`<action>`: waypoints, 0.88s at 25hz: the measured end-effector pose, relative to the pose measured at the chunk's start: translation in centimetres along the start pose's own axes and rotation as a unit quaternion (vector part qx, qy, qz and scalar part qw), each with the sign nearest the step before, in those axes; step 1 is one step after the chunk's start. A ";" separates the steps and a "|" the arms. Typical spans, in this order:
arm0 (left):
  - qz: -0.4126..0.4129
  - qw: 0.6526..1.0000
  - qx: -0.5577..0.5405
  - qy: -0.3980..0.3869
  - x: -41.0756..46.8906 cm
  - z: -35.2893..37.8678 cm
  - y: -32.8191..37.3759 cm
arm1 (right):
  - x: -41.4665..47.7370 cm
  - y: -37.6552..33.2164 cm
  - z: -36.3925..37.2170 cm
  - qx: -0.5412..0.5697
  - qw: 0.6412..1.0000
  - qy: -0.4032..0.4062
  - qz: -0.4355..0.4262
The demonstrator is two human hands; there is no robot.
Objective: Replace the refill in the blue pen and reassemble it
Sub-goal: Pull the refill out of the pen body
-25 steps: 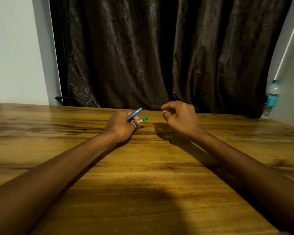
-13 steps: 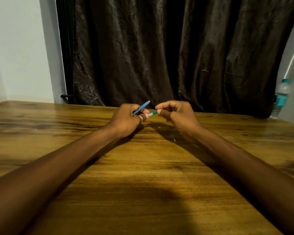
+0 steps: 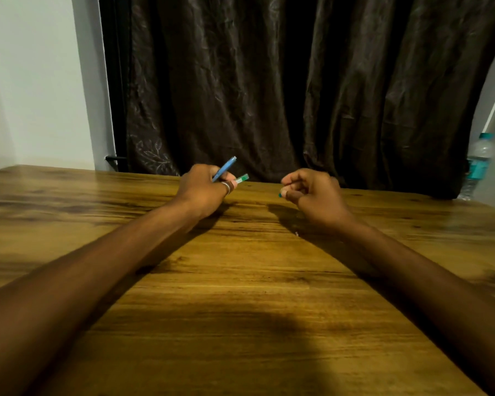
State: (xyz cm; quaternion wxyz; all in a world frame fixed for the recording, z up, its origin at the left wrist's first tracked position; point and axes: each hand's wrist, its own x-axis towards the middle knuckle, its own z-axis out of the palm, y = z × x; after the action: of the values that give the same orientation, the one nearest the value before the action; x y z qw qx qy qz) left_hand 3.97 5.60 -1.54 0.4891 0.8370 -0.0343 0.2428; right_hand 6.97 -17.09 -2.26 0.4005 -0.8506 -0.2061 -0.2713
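Head camera looks down on a wooden table (image 3: 240, 295), the landmark for all else. Behind its far edge hangs a dark curtain (image 3: 283, 81), and off its far right corner stands a water bottle (image 3: 479, 164). Above the table's far middle, the left hand (image 3: 203, 188) (ring on one finger) is closed around a blue pen barrel (image 3: 225, 168) tilted up and right, with a green-ended piece (image 3: 242, 178) just beside it. Right hand (image 3: 315, 192), apart from the left, pinches a tiny teal piece (image 3: 280, 194) at its fingertips.
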 end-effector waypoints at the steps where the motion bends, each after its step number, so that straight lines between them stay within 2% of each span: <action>1: -0.001 1.000 0.008 0.008 0.1 0.0 -0.1 | -0.3 -0.1 0.5 -0.033 0.999 -0.024 -0.026; 5: -0.001 1.000 0.025 0.007 0.4 0.3 -0.6 | -0.6 -1.2 2.2 -0.124 0.980 -0.097 -0.125; 9: -0.002 0.999 0.042 0.008 0.5 0.5 -0.7 | -1.0 -1.6 3.1 -0.177 0.955 -0.163 -0.170; 22: -0.012 0.999 0.051 0.001 0.1 0.5 -0.5 | -1.2 -1.1 2.8 -0.154 0.960 -0.183 -0.143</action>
State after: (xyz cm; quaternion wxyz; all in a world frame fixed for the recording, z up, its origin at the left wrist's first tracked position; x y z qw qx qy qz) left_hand 4.41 5.48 -2.07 0.4491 0.8608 -0.0115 0.2390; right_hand 6.24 -14.31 -3.87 0.1775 -0.8986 -0.3512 -0.1941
